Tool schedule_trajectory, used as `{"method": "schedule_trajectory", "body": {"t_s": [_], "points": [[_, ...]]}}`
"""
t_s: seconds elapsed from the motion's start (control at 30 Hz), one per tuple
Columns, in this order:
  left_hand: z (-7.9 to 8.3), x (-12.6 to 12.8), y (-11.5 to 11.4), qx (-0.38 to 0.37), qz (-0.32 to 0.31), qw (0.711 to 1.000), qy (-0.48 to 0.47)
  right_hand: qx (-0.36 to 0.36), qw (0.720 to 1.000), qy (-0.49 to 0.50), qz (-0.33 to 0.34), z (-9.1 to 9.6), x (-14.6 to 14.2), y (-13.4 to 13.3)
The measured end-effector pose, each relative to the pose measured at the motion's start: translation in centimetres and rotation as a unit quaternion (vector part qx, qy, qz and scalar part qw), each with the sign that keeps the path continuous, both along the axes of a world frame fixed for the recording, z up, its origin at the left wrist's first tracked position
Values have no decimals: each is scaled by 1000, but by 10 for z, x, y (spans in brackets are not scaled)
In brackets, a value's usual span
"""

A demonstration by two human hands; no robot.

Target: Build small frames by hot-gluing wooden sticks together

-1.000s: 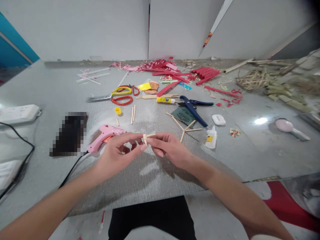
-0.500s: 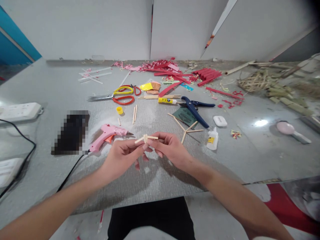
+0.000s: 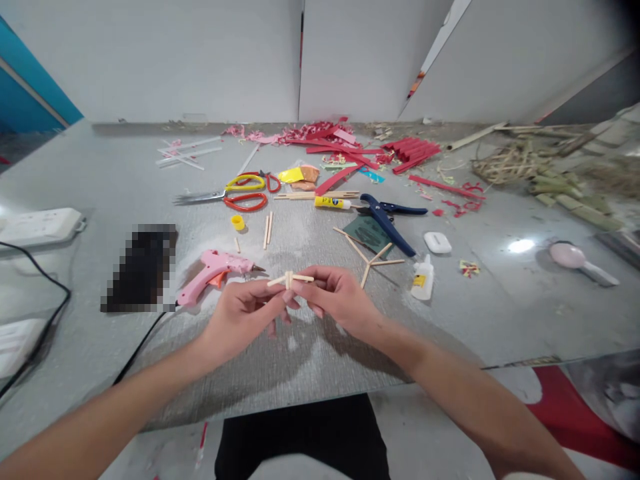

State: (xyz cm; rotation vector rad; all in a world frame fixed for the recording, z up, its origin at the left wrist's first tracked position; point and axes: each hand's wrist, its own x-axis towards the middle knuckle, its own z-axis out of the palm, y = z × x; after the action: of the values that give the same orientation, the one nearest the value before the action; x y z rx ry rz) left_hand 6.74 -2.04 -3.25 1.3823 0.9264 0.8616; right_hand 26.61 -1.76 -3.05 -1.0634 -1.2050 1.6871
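Note:
Between my fingertips is a small bundle of pale wooden sticks [image 3: 289, 279], two of them pointing outward left and right from a short upright cluster. My left hand [image 3: 245, 310] pinches it from the left, and my right hand [image 3: 340, 297] pinches it from the right. Fingers cover the lower part of the bundle. Just behind my left hand lies a pink glue gun [image 3: 215, 268] with its nozzle pointing right. Beyond my right hand, a branching figure of joined sticks [image 3: 370, 262] rests on the table beside a dark green sheet [image 3: 370, 232].
Yellow-and-red-handled scissors [image 3: 225, 195], a glue stick [image 3: 333, 203], blue-handled cutters [image 3: 387, 223] and a white glue bottle [image 3: 423, 279] lie around the hands. Red paper strips [image 3: 410, 152] are at the back. A dark blurred-out object [image 3: 143, 270] and power strips [image 3: 43, 227] sit left.
The stick bundle has turned very slightly between my fingertips, its cluster now more upright. Both hands keep their grip; the whole view has shifted a little.

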Motion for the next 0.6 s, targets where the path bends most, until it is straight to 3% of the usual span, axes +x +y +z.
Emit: {"method": "schedule_trajectory", "body": {"t_s": [0.6], "points": [[4,1,-1,12,-7,1000,6,6,1000,-14,14,3,1,-2]]}}
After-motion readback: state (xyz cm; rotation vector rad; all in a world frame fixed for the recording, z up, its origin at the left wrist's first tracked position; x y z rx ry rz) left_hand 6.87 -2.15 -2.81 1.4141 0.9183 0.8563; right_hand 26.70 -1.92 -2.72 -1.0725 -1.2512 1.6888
